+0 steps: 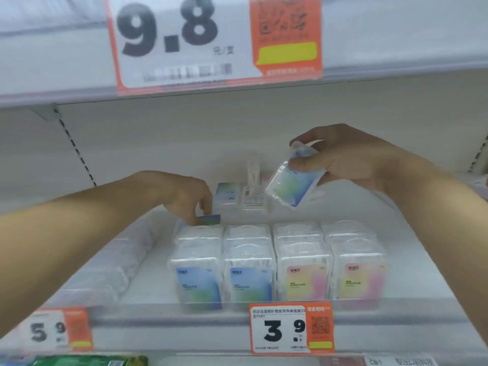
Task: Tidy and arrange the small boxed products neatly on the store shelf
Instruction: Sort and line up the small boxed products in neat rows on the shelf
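A clear box (291, 184) with a blue-green label is up in the air, tilted, above the right part of the shelf (412, 228) — the right hand (343, 159) pinches its top between thumb and fingers. Near the front edge stand rows of boxes: two blue (224, 283) on the left, two pink-yellow (335, 281) on the right. The left hand (184, 199) reaches down behind the leftmost row, fingertips curled on a blue box (208, 220) there. Farther back stand two more boxes (239, 196). Price tags — 3.9 (290, 328) below, 9.8 (169, 33) above.

bare shelf (412, 225) right of boxes (277, 260), upper shelf (396, 48) overhead
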The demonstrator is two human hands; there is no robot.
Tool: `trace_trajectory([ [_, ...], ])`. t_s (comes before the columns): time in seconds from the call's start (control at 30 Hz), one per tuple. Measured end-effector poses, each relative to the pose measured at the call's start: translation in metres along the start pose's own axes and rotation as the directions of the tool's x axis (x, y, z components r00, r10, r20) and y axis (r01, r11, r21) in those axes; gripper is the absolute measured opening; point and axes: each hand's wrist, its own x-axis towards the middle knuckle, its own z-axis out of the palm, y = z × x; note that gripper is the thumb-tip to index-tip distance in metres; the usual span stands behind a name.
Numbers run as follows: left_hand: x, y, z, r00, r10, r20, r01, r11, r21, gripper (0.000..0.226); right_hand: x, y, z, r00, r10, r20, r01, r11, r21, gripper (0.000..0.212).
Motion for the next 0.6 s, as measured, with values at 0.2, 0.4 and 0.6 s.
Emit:
trace_trajectory([
  [0.2, -0.001, -0.024, 0.017, 0.952, 0.061, -0.301, -0.124, 0.973, -0.195, 0.042, 0.006, -0.022, 0.03, 0.976, -0.006, -0.217, 0.016, 0.999, 0.044, 0.049],
  [0.4, -0.025, -0.044, 0.009, 0.86, -0.063, -0.506, -0.212, 0.858, -0.468, 0.025, -0.001, -0.038, 0.044, 0.94, -0.081, -0.333, 0.079, 0.997, -0.02, 0.042],
  [0.6, -0.06, -0.046, 0.002, 0.835, -0.182, -0.519, -0.238, 0.731, -0.64, 0.025, -0.015, -0.031, 0.056, 0.907, -0.068, -0.416, 0.094, 0.995, 0.044, 0.028],
])
